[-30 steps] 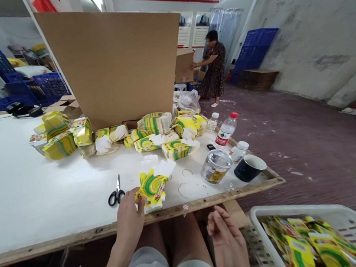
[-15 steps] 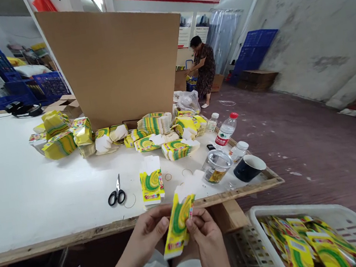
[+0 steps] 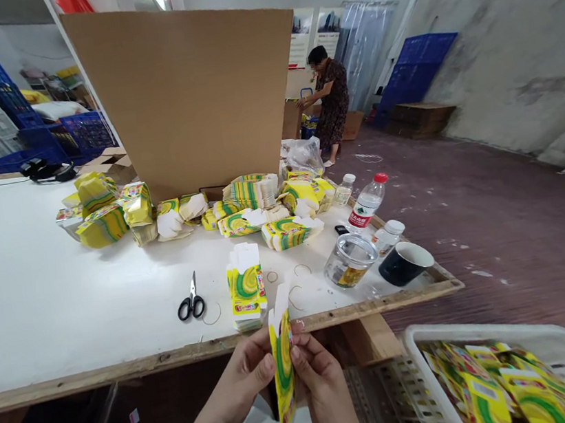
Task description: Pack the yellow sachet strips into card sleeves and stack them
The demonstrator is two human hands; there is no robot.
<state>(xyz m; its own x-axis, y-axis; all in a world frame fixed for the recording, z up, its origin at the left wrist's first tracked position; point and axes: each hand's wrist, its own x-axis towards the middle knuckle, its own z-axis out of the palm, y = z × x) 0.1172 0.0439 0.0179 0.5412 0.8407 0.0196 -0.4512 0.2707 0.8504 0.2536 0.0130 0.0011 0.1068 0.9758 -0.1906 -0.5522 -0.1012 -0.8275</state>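
Note:
A yellow-and-green printed carton [image 3: 284,371] is held upright between my two hands, just off the table's front edge. My left hand [image 3: 251,371] grips its left side, the thumb against the printed face. On the other side, my right hand [image 3: 314,374] pinches it between thumb and fingers. White flaps stick up from the carton's top. A stack of flat cartons [image 3: 246,286] lies on the table just beyond my hands. Black-handled scissors [image 3: 191,302] lie to the left of that stack, and rubber bands [image 3: 295,298] are scattered nearby.
Bundled cartons [image 3: 249,195] line the back before a big cardboard sheet [image 3: 184,99]. A water bottle [image 3: 367,204], a clear jar [image 3: 350,261] and a dark mug [image 3: 405,263] stand at the right edge. A white basket [image 3: 510,324] holds filled packs. A person [image 3: 333,97] bends over boxes behind.
The carton has turned from showing its broad face to nearly edge-on, and both hands have shifted with it. The whole view has swung slightly to the left.

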